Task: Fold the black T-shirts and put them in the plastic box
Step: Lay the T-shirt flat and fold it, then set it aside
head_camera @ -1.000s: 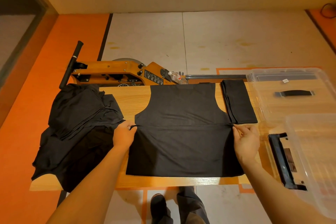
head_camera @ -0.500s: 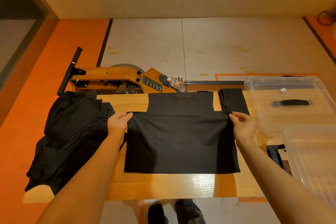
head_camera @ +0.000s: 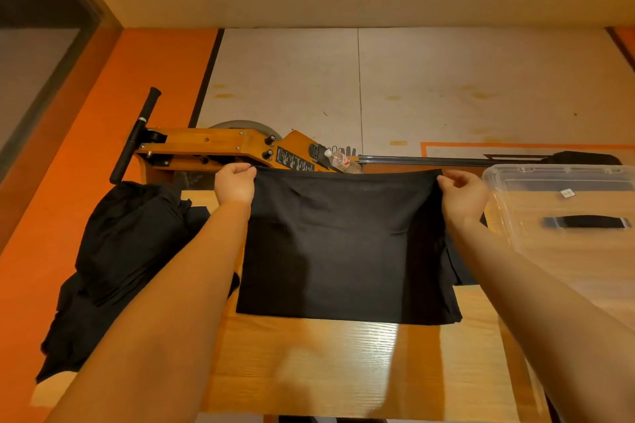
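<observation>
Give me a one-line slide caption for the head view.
Left hand and right hand pinch the black T-shirt mid-fold beside the plastic box.

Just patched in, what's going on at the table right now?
A person is mid-fold on a black T-shirt spread on the wooden table. The left hand and right hand each pinch a corner of its raised far edge. A heap of unfolded black shirts lies at the left. The clear plastic box sits at the right; no shirt shows in the part visible.
</observation>
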Tool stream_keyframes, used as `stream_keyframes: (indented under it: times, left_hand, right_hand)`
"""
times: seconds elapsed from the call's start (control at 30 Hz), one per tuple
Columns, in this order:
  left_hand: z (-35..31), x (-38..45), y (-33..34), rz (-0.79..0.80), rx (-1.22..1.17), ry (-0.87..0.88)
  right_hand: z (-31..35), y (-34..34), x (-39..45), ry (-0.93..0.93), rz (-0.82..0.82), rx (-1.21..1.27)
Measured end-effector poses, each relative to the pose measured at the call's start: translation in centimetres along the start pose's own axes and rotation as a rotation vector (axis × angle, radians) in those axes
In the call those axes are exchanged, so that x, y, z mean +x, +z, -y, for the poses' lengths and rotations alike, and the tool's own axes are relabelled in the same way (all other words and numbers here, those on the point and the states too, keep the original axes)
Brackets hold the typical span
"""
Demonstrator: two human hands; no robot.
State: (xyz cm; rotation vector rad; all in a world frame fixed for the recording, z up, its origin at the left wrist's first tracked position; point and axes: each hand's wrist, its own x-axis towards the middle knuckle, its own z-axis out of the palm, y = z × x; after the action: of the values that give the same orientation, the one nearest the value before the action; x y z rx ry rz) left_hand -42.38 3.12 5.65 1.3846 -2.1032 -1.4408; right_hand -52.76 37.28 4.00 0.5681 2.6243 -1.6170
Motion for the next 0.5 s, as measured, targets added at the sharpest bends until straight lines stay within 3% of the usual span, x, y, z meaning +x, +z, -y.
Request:
stream_keyframes:
  times: [0.13, 0.3, 0.5]
  left_hand:
    - [2.4, -2.4, 1.3, -0.049, 0.423, 0.167]
    - [9.8, -9.0, 2.0, 0.165, 0.836, 0.408]
    - [15.2, -12.6, 0.6, 0.424, 1.209, 0.467]
  right_hand:
    - [-0.7, 1.4, -2.9, -0.227, 0.001, -0.286]
    - [-6.5, 2.3, -10.6, -0.547, 0.147, -0.640]
    - [-13.4, 2.0, -16.0, -0.413, 0.339, -0.973]
